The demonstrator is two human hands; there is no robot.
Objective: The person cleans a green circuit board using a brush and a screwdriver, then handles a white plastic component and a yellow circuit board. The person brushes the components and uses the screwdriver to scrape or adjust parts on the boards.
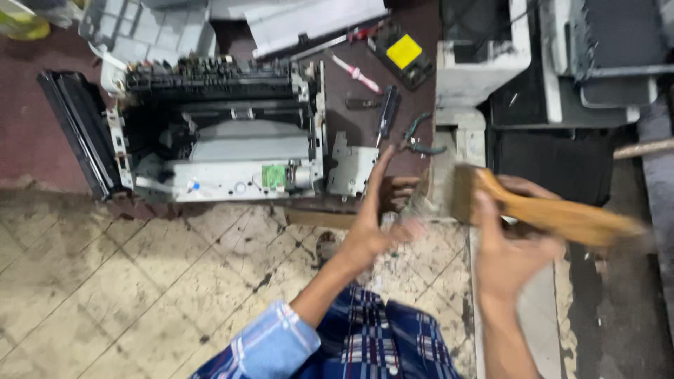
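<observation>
Blurred left hand (372,228) open, right hand (509,245) gripping wooden brush (554,214), bristles smeared.

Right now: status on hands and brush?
Right hand gripping wooden brush. Left hand open, empty, fingers reaching toward opened printer. Screwdrivers and pliers lie between.

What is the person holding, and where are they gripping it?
The right hand grips a wooden-handled brush by its handle. The left hand is open and holds nothing.
</observation>
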